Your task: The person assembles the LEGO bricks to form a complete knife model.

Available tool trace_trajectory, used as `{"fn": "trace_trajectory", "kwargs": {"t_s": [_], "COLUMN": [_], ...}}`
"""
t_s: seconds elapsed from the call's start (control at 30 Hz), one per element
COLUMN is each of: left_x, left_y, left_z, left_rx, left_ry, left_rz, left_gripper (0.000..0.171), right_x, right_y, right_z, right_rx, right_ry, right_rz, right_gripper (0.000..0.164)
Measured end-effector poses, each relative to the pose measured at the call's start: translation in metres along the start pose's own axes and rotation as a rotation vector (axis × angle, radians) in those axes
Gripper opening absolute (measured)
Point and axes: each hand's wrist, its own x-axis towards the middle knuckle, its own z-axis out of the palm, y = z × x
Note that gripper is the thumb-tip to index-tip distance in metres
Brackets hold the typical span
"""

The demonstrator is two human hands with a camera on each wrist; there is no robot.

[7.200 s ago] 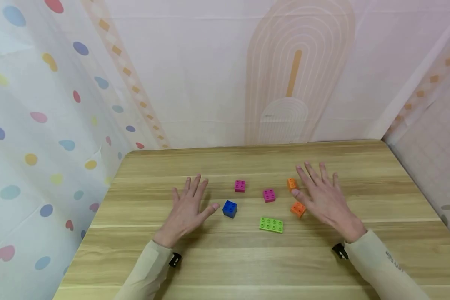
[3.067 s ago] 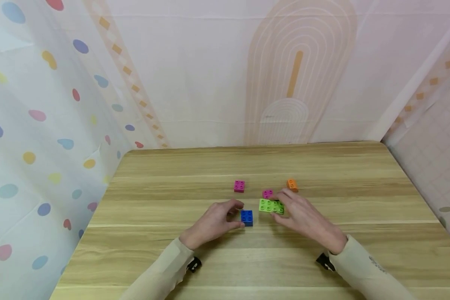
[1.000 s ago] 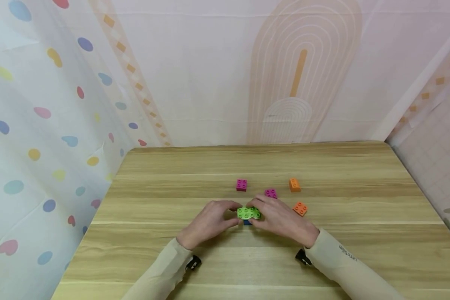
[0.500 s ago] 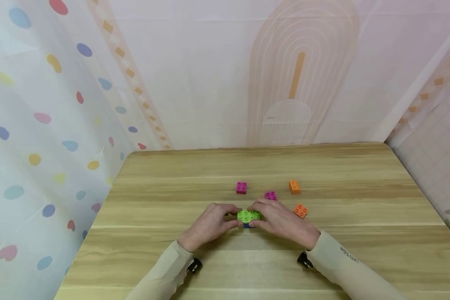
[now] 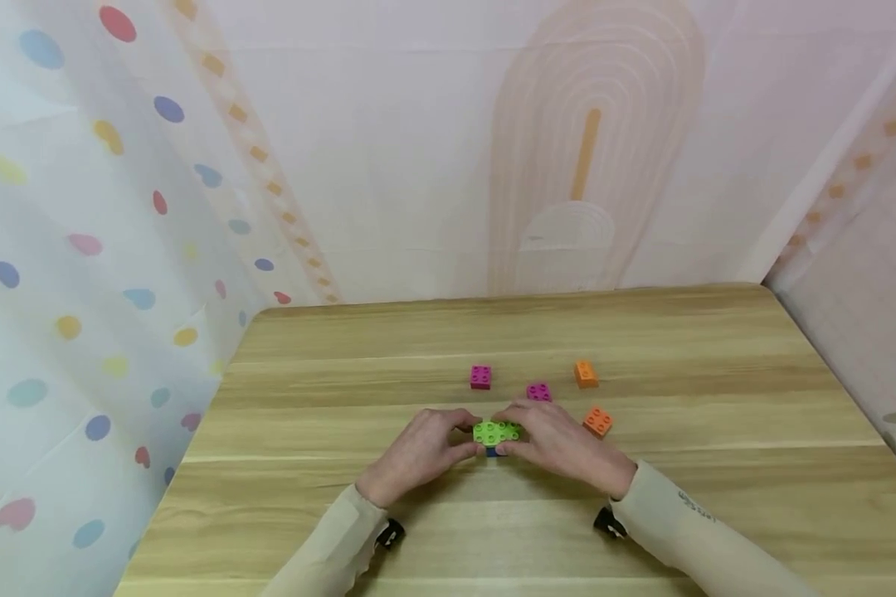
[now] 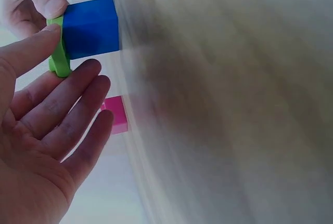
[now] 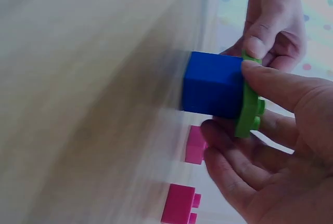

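A thin lime-green toy brick [image 5: 496,432] with studs lies across the top of a taller blue brick [image 7: 213,83], overhanging it at both sides. The blue brick stands on the table, mostly hidden from the head view. My left hand [image 5: 421,450] pinches the green brick's left end between thumb and index finger, its other fingers loosely extended in the left wrist view. At the opposite end, my right hand [image 5: 562,444] grips the green brick, thumb along its near edge and fingers at the far side. The thumb also reaches the seam with the blue brick.
Beyond the hands lie two magenta bricks, one at the left [image 5: 481,377] and one just past the right fingers [image 5: 539,391]. An orange sloped brick [image 5: 586,374] and an orange square brick [image 5: 598,422] are to the right. A patterned curtain [image 5: 418,166] borders the wooden table [image 5: 328,356].
Both hands began spread on the table. The blue brick shifted right and nearer; the right hand brought the green brick left onto it. Over the last half second the hands have barely moved.
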Motion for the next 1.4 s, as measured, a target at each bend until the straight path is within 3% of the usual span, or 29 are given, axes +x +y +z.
{"fn": "trace_trajectory", "kwargs": {"t_s": [0.3, 0.6, 0.93, 1.4], "left_x": [0.0051, 0.0072, 0.0072, 0.0080], "left_y": [-0.0006, -0.0020, -0.0035, -0.0038], "left_z": [-0.0017, -0.0044, -0.0069, -0.0078], "left_rx": [0.045, 0.048, 0.008, 0.038], "left_ry": [-0.022, -0.035, -0.056, -0.034], "left_rz": [-0.042, -0.048, -0.043, -0.044], "left_gripper": [0.030, 0.028, 0.026, 0.035], "right_x": [0.0030, -0.0002, -0.0026, -0.0007], "right_y": [0.0026, 0.0037, 0.0012, 0.0042], "right_z": [-0.0073, -0.0087, -0.0039, -0.0046], "right_rx": [0.059, 0.029, 0.016, 0.015], "right_ry": [-0.011, 0.019, 0.048, 0.052], "right_rz": [0.082, 0.063, 0.071, 0.056], "right_gripper": [0.050, 0.033, 0.034, 0.037]}}
